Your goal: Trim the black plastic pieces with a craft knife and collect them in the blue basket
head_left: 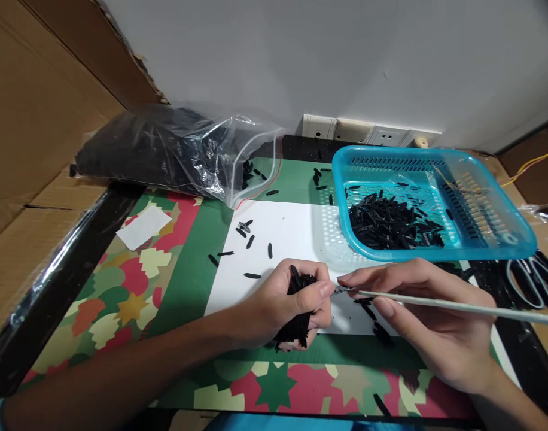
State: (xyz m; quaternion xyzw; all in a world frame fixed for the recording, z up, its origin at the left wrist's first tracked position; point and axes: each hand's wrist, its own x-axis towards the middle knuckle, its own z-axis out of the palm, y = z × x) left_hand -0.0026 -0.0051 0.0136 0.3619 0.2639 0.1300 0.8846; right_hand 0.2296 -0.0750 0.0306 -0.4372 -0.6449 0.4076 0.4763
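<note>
My left hand (296,305) is closed around a bunch of small black strips (295,326), whose ends stick out above and below the fist. My right hand (431,323), thumb and fingers brought together, holds a long thin pale rod (440,303). Its fine dark tip lies close to my left thumb; whether they touch is hard to see. Under my right hand, a few more dark strips (368,308) rest on the white sheet (292,227). Other loose strips (252,276) are scattered left of my left fist.
A blue plastic basket (489,254) with a heap of black strips (386,221) stands at the back right. Black-handled scissors (529,278) lie beside it. At the back left is a clear zip bag (202,149) full of black pieces. Wall sockets (359,130) sit behind.
</note>
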